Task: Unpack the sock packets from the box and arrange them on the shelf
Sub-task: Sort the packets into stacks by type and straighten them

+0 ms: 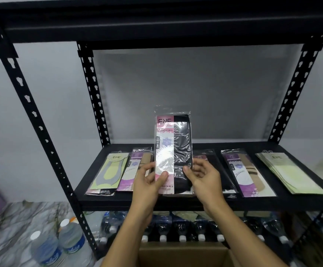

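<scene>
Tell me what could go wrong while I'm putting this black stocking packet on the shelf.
1. The glossy black stocking packet is pinched only near its lower end by the left hand and right hand; it could slip into the cardboard box below.
2. The purple packet and the pink-and-black packet on either side lie close, so laying it down may shove or cover them.
3. Packets reach near the shelf front edge; a nudge might push them off.

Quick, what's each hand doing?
Left hand: holding the sock packet by its lower part.
Right hand: holding the same packet.
</scene>
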The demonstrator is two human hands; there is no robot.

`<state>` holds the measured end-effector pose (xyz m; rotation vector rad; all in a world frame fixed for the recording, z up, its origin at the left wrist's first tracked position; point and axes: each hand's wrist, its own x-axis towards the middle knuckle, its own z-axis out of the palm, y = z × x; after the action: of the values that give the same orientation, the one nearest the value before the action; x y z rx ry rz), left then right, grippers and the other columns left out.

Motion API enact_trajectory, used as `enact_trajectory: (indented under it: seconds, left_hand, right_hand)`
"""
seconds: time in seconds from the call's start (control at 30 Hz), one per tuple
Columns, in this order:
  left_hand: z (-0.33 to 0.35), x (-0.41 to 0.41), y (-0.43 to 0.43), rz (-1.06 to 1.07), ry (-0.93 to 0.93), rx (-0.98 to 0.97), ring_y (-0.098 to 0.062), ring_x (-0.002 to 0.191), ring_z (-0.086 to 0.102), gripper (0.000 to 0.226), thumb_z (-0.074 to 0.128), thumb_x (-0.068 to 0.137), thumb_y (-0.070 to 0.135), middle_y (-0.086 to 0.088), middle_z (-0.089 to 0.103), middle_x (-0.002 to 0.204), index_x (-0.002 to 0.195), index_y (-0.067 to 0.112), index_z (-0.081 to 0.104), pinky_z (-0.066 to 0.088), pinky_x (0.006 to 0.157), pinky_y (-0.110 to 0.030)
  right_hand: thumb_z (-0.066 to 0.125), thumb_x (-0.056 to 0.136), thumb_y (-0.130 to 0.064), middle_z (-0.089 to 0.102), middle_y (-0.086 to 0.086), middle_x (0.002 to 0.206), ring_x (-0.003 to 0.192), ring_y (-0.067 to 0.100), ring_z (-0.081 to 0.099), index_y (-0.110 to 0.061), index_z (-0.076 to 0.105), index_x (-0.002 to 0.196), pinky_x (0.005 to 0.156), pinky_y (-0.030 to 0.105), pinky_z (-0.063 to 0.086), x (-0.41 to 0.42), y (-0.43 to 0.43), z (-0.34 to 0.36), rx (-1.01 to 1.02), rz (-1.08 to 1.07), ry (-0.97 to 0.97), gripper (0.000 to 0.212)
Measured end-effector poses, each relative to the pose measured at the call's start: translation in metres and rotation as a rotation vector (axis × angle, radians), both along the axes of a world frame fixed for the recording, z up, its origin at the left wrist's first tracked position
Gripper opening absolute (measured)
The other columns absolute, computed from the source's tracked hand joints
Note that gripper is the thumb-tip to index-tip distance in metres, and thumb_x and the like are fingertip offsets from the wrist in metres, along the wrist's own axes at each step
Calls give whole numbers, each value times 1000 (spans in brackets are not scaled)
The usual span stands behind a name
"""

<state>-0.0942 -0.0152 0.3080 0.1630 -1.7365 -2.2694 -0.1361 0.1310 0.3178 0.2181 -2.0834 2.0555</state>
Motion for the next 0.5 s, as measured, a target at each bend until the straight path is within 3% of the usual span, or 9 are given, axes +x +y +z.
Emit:
enact_trajectory:
  seconds: [0.23, 0.37, 0.5]
  left_hand:
    - [3, -7, 20, -40, 20, -133, -27, 90, 73, 39, 70, 86, 7, -11, 75, 101, 119, 15, 51, 61, 75, -39]
    - [-3, -9, 25, -31, 2, -196, -20, 92, 73, 37, 69, 88, 10, -6, 72, 106, 120, 18, 53, 61, 74, -34]
    - [-15, -9, 23, -20, -29, -257, -18, 93, 72, 33, 67, 89, 12, -2, 72, 106, 119, 20, 55, 59, 83, -36]
  right_hand:
    - [67, 84, -6, 69, -1, 88, 83, 12, 67, -30, 60, 89, 77, 27, 54, -2, 25, 1, -114, -31, -30, 26]
    - [64, 86, -7, 70, 3, 96, 91, 19, 67, -24, 61, 98, 84, 37, 54, -17, 47, -7, -102, -82, -114, 21]
    - [60, 90, -9, 67, 3, 93, 89, 22, 64, -17, 58, 108, 82, 38, 52, -42, 74, -15, -4, -158, -203, 19]
